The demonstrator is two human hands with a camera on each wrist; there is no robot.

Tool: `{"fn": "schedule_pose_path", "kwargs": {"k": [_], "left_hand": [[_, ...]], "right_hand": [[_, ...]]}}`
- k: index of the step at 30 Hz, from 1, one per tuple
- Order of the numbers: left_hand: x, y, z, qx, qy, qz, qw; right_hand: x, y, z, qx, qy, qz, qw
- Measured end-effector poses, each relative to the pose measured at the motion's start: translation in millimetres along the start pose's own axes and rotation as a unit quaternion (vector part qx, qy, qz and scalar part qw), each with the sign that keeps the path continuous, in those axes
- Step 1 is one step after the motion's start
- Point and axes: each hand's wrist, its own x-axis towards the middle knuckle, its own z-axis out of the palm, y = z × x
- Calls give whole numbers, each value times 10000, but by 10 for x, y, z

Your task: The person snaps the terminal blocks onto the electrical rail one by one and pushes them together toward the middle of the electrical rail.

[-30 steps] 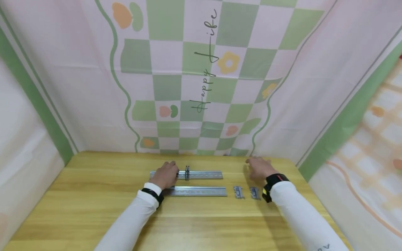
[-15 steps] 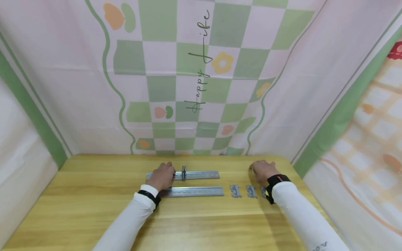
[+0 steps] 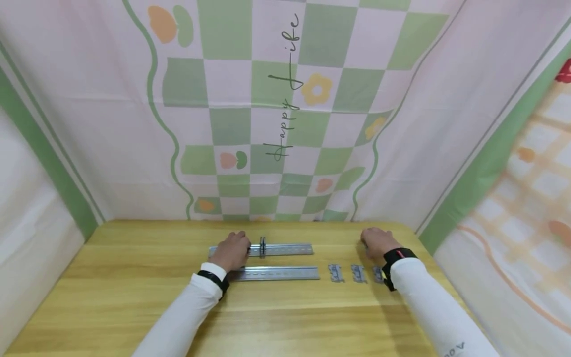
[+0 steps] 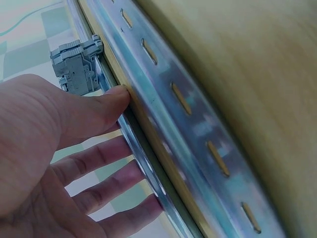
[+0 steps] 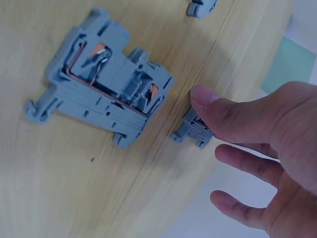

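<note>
Two slotted metal DIN rails lie parallel on the table. My left hand (image 3: pixel 230 251) holds the far rail (image 3: pixel 290 249) near its left end. In the left wrist view the thumb is on its near side and the fingers along its far side. A grey terminal block (image 4: pixel 77 67) stands upright on that rail, just beyond the thumb. The near rail (image 3: pixel 281 272) runs close alongside. At the table's far right, my right hand (image 3: pixel 379 243) pinches a small grey terminal block (image 5: pixel 194 130); the thumb partly covers it and the index finger is mostly hidden behind the thumb.
Three more grey terminal blocks lie flat in a row right of the near rail: one (image 3: pixel 335 272) closest to it, a second (image 3: pixel 359 273), and a third (image 3: pixel 378 274) partly behind the right wrist. A patterned curtain (image 3: pixel 285 188) hangs along the table's (image 3: pixel 285 322) back edge.
My right hand has shifted slightly right, and its fingers have drawn in round the small terminal block. The third loose block has come into view beside the wrist. My left hand stays on the far rail.
</note>
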Motion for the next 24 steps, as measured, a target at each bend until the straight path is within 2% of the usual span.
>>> {"fn": "schedule_pose_path", "kwargs": {"k": [11,15,24], "left_hand": [[18,-15,16,26,18,64,10000],[17,-3,3,14,39,42,10000],[4,6,-13,-3,-42,-32,10000]], "right_hand": [[-38,-18,-84,-160,-223,-194,9994],[-23,-13,-79,-274,-169,-244,9992],[65,1,-50,-900,68,-296,9955]]}}
